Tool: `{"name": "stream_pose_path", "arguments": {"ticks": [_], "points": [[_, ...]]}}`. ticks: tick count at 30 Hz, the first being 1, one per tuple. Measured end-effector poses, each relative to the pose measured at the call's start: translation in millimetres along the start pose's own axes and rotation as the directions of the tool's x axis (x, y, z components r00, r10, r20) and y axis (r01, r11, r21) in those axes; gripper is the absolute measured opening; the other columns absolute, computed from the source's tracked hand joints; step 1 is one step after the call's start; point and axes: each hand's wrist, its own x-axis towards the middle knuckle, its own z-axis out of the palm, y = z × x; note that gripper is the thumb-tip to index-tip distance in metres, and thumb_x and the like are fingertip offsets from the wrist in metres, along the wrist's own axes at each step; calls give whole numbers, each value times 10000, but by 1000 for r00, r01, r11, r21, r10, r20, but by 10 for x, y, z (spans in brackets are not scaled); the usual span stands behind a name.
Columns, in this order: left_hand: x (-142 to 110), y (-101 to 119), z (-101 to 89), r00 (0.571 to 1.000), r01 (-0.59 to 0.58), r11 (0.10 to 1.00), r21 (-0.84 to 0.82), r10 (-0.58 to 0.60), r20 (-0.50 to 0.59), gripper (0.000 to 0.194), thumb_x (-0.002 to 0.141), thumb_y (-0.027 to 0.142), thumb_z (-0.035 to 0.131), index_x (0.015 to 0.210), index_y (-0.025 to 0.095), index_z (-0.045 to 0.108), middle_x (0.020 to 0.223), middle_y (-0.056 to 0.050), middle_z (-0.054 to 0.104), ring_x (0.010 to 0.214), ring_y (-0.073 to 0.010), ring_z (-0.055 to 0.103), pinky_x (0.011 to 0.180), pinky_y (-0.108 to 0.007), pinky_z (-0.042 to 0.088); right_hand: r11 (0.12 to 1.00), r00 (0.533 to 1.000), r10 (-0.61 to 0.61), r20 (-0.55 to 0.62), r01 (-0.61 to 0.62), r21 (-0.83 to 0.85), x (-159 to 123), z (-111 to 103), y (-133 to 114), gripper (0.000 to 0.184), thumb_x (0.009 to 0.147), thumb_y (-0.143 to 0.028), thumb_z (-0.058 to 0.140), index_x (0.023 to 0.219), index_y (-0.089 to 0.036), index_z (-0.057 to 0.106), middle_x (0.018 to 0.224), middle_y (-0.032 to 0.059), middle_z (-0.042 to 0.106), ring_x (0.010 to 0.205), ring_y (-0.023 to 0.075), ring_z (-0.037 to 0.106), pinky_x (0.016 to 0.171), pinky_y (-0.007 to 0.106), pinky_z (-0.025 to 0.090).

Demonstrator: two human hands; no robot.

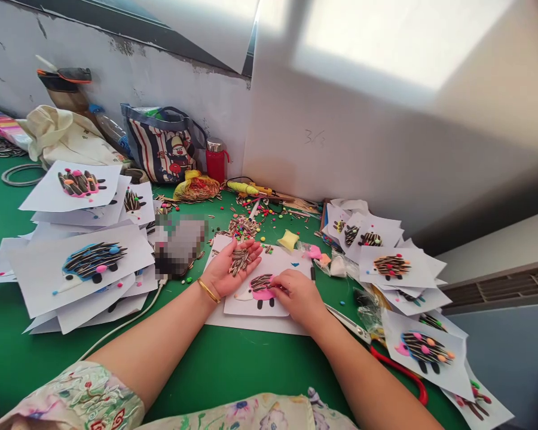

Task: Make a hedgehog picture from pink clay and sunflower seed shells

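Note:
My left hand [233,266] is palm up, cupping a small pile of striped sunflower seeds [240,261]. Close beside it, my right hand [298,292] bends over a white paper card [242,307], thumb and fingers pinched together at the picture. What the fingertips pinch is too small and covered to make out. The picture is a hedgehog [262,294] of pink clay with dark feet, and rows of seeds sit on its back. Part of its right side is behind my right fingers. A larger white sheet [215,318] lies under the card.
Finished hedgehog cards [137,239] are stacked at left, more cards [419,269] at right. Red-handled scissors [399,370] lie by my right forearm. Loose seeds [242,227], yellow clay [289,240] and pink clay [314,251] lie beyond. A red flask [216,162] and striped bag [159,146] stand behind.

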Motion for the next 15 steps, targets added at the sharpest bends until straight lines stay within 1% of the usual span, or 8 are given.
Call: {"name": "stream_pose_path", "arguments": {"ticks": [6, 11, 15], "points": [[9, -1, -9, 1000, 2, 1000, 0, -2, -4, 344, 995, 349, 415, 1073, 109, 650, 1104, -144, 694, 1088, -235, 657, 952, -401, 528, 991, 998, -69, 8, 69, -116, 9, 69, 9, 117, 892, -194, 607, 942, -227, 707, 897, 37, 681, 879, 177, 612, 797, 276, 475], [8, 1, -12, 1000, 11, 1000, -7, -11, 3, 347, 994, 355, 419, 1062, 106, 650, 1143, -147, 683, 1112, -236, 645, 962, -393, 524, 967, 993, -116, 29, 119, -226, 22, 115, -10, 153, 899, -176, 587, 962, -216, 721, 895, 57, 684, 862, 192, 607, 783, 291, 481], [5, -1, -6, 1000, 10, 1000, -10, -11, -13, 343, 992, 354, 426, 1080, 109, 649, 1147, -155, 681, 1110, -237, 648, 966, -395, 523, 954, 990, -137, 42, 144, -262, 25, 134, -20, 181, 912, -162, 557, 952, -210, 727, 908, 70, 685, 867, 196, 603, 782, 289, 479]]}}
